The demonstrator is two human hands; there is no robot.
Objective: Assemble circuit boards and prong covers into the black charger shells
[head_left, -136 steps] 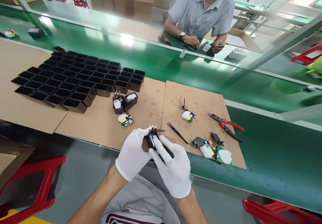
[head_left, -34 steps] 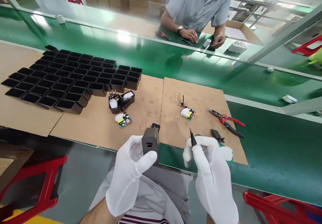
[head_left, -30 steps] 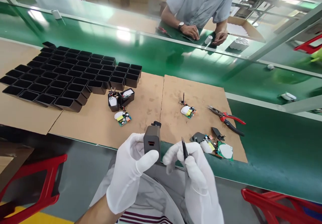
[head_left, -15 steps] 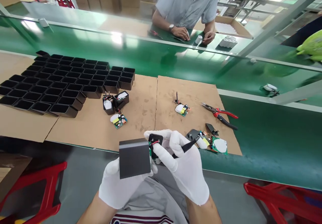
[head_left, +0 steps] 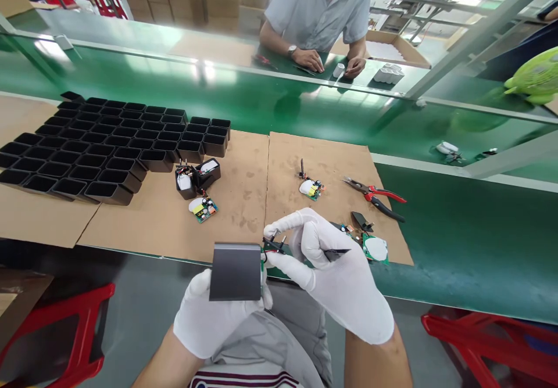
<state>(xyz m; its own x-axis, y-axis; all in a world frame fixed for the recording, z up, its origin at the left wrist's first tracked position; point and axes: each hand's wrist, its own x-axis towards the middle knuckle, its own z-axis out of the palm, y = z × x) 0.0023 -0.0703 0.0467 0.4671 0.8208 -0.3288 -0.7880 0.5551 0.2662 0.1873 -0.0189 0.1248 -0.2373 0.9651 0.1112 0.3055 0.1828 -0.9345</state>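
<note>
In white gloves, my left hand (head_left: 213, 321) grips a black rectangular plastic case (head_left: 236, 272) above the bench's front edge. A sliver of green circuit board shows at the case's right side; the rest is hidden. My right hand (head_left: 333, 277) pinches a black plug cap (head_left: 274, 246) with metal pins between thumb and forefinger, right beside the case. Wires run at the cap. A thin dark tool (head_left: 337, 254) is tucked among the right hand's fingers, mostly hidden. Past that hand lie a circuit board with a white pad (head_left: 375, 248) and a black plug part (head_left: 361, 222).
Rows of open black cases (head_left: 117, 150) fill the left cardboard (head_left: 244, 196). Two filled cases (head_left: 196, 178) and a circuit board (head_left: 203, 208) lie nearer. Another board (head_left: 311, 189) and red-handled pliers (head_left: 375, 196) lie right. A co-worker (head_left: 316, 22) sits opposite.
My right hand has tilted the plug cap so its pins now point up, and has turned and shifted right. The case in my left hand has levelled slightly.
</note>
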